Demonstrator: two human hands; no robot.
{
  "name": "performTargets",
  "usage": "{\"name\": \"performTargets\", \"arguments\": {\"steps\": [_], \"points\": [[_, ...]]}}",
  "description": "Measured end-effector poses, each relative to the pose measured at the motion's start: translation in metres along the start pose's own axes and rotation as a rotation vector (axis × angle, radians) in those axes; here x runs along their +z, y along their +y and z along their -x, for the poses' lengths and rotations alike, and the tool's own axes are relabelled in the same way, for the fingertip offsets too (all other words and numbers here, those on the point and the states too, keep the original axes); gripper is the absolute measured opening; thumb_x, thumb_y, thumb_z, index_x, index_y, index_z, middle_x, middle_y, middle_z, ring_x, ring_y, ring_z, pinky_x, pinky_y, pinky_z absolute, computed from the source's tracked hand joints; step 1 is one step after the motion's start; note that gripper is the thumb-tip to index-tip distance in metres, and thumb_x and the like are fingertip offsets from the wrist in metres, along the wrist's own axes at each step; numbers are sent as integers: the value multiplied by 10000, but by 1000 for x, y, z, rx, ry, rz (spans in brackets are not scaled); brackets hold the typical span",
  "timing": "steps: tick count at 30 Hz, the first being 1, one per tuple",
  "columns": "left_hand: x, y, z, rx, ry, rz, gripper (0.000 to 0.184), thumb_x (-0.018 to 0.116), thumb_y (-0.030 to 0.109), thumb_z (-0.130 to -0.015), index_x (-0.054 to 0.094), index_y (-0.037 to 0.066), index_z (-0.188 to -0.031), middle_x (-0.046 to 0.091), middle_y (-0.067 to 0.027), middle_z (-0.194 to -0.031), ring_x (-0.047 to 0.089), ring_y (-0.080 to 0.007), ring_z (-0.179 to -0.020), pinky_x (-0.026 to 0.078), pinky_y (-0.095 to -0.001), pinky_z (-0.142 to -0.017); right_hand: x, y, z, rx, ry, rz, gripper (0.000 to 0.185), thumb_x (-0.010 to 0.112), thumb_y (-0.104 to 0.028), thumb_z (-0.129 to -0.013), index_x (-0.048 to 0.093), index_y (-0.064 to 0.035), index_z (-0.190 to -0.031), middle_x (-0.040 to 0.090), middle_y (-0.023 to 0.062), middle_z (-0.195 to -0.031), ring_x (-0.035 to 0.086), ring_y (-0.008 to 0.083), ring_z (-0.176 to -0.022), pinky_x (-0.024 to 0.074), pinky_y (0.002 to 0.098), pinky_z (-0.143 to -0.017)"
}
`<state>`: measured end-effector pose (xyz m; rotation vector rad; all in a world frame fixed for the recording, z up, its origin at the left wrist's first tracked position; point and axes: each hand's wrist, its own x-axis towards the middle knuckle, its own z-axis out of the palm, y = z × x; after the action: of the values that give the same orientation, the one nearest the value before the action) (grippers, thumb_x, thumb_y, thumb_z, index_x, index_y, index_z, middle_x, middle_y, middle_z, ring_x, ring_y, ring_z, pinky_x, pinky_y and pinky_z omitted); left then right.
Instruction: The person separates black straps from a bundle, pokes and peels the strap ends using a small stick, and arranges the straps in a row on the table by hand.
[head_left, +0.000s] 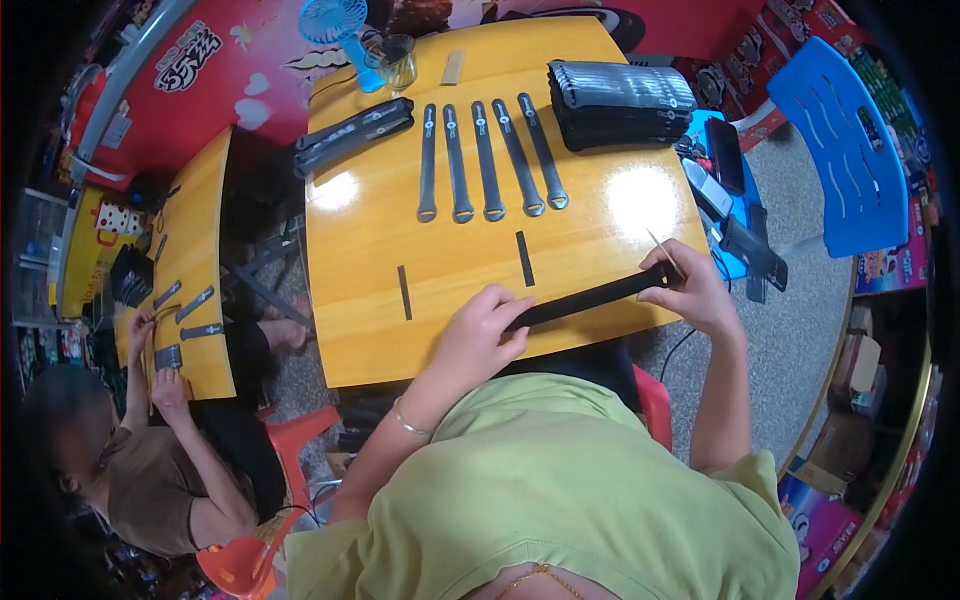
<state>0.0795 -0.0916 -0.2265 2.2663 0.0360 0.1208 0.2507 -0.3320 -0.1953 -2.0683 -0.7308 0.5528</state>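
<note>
A long black strap [590, 303] is stretched between my two hands above the front edge of the yellow table [370, 250]. Its left end is pinched by my left hand [488, 335]. My right hand [692, 285] grips the other end, and a thin pale stick [662, 250] rises from between its fingers. Beyond them, several dark straps [487, 160], each with a slotted round end, lie in a row. Two short black strips [525, 259] rest between that row and my hands.
A stack of black packages [620, 105] stands at the back right, a dark bundle [355, 135] at the back left. Behind are a blue fan [340, 35] and a glass [397, 62]. Blue chair [845, 145] at right. Another person [165, 480] works at a left table [200, 250].
</note>
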Motion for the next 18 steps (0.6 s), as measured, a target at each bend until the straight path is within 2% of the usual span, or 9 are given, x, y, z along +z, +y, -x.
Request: {"name": "performTargets", "arguments": {"steps": [3, 6, 7, 10, 11, 14, 15, 16, 18], "points": [[-29, -5, 10, 72, 9, 175, 279, 605, -7, -736, 614, -6, -1014, 576, -75, -880, 592, -185, -797, 498, -290, -650, 0, -31, -6, -106, -4, -142, 329, 785, -153, -662, 603, -55, -916, 512, -56, -701, 377, 10, -550, 293, 182, -476], [-48, -9, 28, -220, 157, 824, 246, 587, -21, -750, 613, -19, -995, 594, -69, -882, 605, -159, -733, 506, -245, -595, 11, -40, -17, -197, -58, -331, 317, 779, -153, -666, 617, -52, -919, 529, -56, -700, 387, 2, -548, 298, 172, -473], [-57, -11, 34, -317, 207, 888, 256, 615, 30, -764, 600, -29, -1013, 593, -75, -857, 587, -139, -622, 485, -207, -539, 17, -45, -23, -287, -69, -294, 238, 738, -135, -720, 628, -35, -905, 537, -45, -670, 445, 8, -541, 325, 169, -472], [-73, -22, 49, -357, 360, 1170, 365, 662, 134, -777, 558, -32, -1085, 599, -91, -849, 535, -123, -506, 443, -192, -485, 50, -50, -32, -151, -103, -485, 132, 676, -122, -789, 629, -28, -869, 545, -30, -639, 508, 26, -541, 356, 174, -475], [-77, -26, 55, -376, 364, 1299, 603, 722, 299, -761, 478, -22, -1210, 598, -91, -928, 519, -108, -556, 419, -189, -493, 62, -52, -34, -162, -89, -556, 121, 597, -122, -861, 607, -21, -795, 549, -14, -612, 544, 55, -529, 367, 186, -472], [-68, -19, 49, -13, 441, 1458, 823, 768, 405, -701, 393, -16, -1302, 577, -88, -1029, 523, -110, -665, 428, -187, -574, 90, -71, -31, 47, -79, -754, 203, 566, -162, -898, 574, -26, -748, 563, -1, -608, 542, 56, -525, 344, 182, -470], [-65, -18, 49, 1, 370, 1333, 956, 789, 471, -647, 349, -16, -1342, 549, -90, -1109, 504, -110, -748, 421, -190, -636, 101, -73, -30, 82, -94, -786, 260, 527, -247, -931, 574, -46, -774, 563, 3, -579, 490, 40, -486, 301, 179, -453], [-60, -14, 44, 12, 334, 1304, 915, 797, 401, -668, 343, -10, -1349, 547, -103, -1129, 538, -130, -804, 451, -212, -689, 111, -74, -29, 120, -136, -836, 264, 517, -271, -935, 580, -55, -797, 563, 2, -572, 464, 34, -474, 288, 179, -448], [-46, 0, 37, -119, 375, 1174, 683, 744, 232, -758, 406, -1, -1304, 539, -114, -1160, 565, -150, -881, 473, -245, -750, 128, -76, -26, 199, -216, -932, 281, 498, -317, -943, 593, -72, -844, 562, 0, -558, 412, 21, -449, 261, 178, -438]]}}
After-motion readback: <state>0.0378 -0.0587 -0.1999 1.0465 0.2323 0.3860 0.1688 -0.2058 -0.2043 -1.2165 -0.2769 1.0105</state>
